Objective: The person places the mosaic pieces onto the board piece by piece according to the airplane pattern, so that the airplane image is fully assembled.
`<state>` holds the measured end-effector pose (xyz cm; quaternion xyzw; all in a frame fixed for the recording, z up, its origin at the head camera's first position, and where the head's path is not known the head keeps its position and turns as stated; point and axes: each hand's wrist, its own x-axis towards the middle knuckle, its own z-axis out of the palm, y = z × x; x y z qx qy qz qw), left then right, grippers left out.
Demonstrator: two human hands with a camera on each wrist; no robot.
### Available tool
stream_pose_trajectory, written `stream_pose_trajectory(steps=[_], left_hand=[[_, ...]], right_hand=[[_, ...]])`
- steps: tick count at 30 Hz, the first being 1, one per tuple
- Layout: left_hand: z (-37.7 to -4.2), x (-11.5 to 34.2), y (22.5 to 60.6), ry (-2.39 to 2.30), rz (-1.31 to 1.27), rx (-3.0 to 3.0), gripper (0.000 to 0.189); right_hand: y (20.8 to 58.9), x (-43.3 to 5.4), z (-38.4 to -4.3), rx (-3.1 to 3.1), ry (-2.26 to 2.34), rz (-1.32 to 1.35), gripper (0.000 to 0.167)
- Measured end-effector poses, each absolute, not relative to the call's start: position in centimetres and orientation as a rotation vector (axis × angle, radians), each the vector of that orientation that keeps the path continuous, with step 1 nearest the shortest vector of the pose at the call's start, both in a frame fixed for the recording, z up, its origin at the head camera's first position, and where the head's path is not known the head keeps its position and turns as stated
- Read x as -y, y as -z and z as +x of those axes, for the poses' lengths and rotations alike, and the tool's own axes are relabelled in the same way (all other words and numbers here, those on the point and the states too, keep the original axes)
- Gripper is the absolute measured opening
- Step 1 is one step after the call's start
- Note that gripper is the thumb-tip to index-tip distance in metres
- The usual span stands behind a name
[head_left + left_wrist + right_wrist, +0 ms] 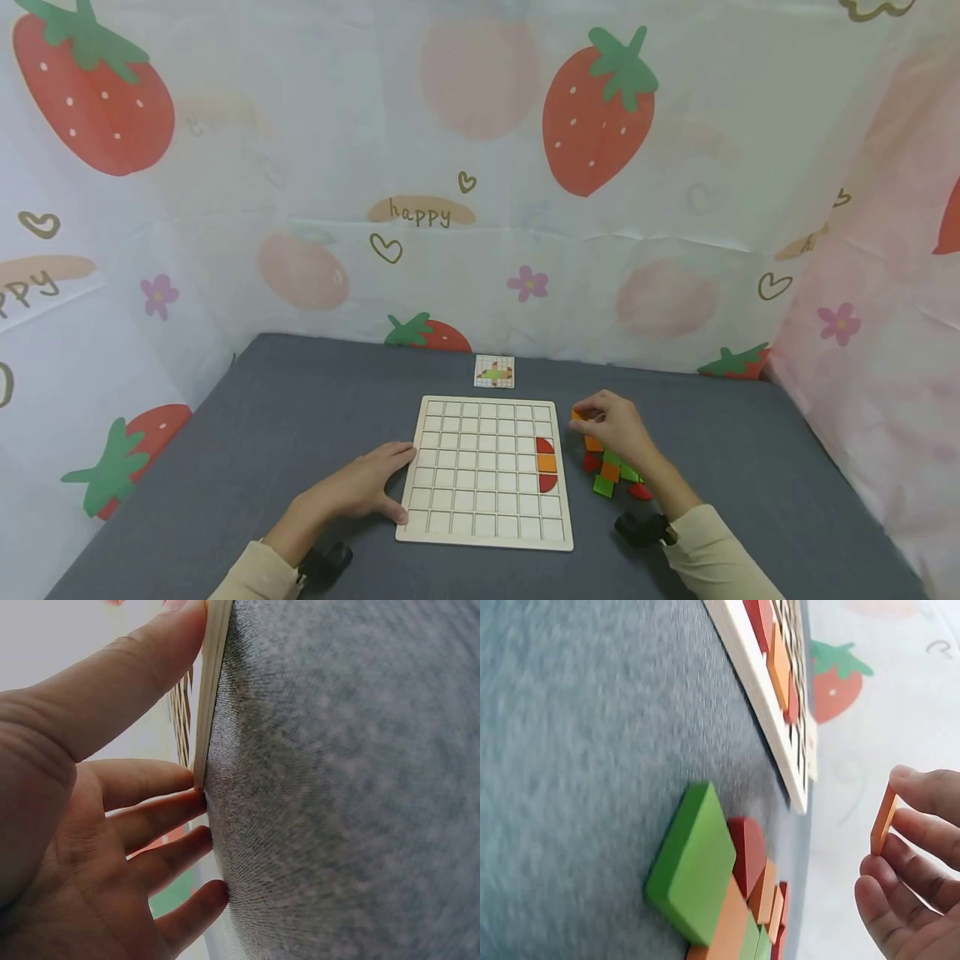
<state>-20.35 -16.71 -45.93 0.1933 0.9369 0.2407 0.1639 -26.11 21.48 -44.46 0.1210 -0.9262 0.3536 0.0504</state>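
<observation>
A pale wooden grid board [480, 504] lies on the table, with two red quarter-round tiles [547, 483] and an orange square tile [547, 462] between them in its right-hand column. My left hand [360, 483] rests at the board's left edge, thumb and fingertips touching the rim, fingers fairly straight. Over the loose pile right of the board, my right hand [618, 425] pinches an orange tile [884, 817] between thumb and fingers. Below it in the pile are green tiles [694, 870], orange ones and red rounded ones [747, 855].
A small picture card [494, 372] with a coloured pattern on a grid lies behind the board. The grey-covered table [315, 400] meets a white curtain [315, 167] printed with strawberries at the back and sides.
</observation>
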Motion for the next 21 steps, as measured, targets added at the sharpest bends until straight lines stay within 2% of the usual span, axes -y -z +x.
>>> stream_pose_trajectory(steps=[9,21], left_hand=[[-20.3,16.8,46.0,-0.682,0.542,-2.667,0.095],[-20.4,16.7,45.9,-0.696,0.522,-2.654,0.096]], right_hand=[[44.4,-20.0,-25.4,2.828,-1.035,0.376,0.024],[44.7,-18.4,-24.7,2.836,-1.032,0.533,0.023]])
